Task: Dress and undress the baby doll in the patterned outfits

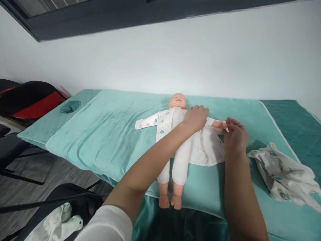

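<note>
A baby doll (178,100) lies on its back on the teal-covered bed, its feet towards me. It has a white undersuit (181,164) on its legs. A white printed baby jacket (164,126) has one sleeve spread out at the left, and its other front panel lies open at the right. My left hand (197,117) is closed over the doll's shoulder at the right; its fingertips are partly hidden. At the end of the doll's bare forearm, my right hand (235,134) pinches at the doll's hand (219,125). The jacket's right sleeve is mostly hidden.
A crumpled white printed garment (283,174) lies on the bed (100,134) at the right. The bed has a face hole (70,106) at its left end. Black chairs (32,97) stand at the left, and a pale cloth (56,222) rests on a nearer one. A white wall is behind.
</note>
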`<state>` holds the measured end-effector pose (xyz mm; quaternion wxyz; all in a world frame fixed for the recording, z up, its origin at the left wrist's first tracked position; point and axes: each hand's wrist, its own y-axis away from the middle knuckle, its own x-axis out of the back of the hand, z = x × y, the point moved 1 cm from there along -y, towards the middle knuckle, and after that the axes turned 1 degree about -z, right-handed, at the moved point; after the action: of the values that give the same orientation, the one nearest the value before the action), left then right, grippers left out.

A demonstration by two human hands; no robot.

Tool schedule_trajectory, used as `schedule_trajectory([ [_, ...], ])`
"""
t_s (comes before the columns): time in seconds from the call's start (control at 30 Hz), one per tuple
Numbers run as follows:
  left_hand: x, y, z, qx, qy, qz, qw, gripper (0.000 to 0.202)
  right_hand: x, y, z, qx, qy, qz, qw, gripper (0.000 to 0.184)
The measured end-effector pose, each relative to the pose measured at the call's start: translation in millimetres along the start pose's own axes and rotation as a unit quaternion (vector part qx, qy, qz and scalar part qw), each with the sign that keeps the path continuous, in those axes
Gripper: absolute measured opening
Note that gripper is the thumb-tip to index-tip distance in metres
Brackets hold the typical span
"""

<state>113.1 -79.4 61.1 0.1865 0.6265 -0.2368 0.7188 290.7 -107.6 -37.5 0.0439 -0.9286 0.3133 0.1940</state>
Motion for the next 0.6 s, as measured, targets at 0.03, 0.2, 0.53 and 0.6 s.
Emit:
schedule_trajectory([
  [0.03, -7.6, -10, 7, -0.012, -0.014, -0.022, 1.0, 0.03, 2, 0, -1, 0.006, -0.008, -0.01, 1.0, 0.032],
  [0.2, -35.4, -44, 21, -0.047, -0.035, -0.103, 0.993, 0.031, 12, -4, 1, 0.042, 0.087, -0.043, 0.994, 0.053],
  [0.53, -16.7, -34, 3, -0.045, -0.068, -0.077, 0.994, 0.036, -14, 12, -2, 0.023, 0.622, -0.19, 0.759, 0.038],
  [0.6, -14.3, -30, 1, -0.042, -0.068, -0.07, 0.994, 0.034, -10, 8, -4, 0.022, 0.6, -0.184, 0.778, 0.033],
])
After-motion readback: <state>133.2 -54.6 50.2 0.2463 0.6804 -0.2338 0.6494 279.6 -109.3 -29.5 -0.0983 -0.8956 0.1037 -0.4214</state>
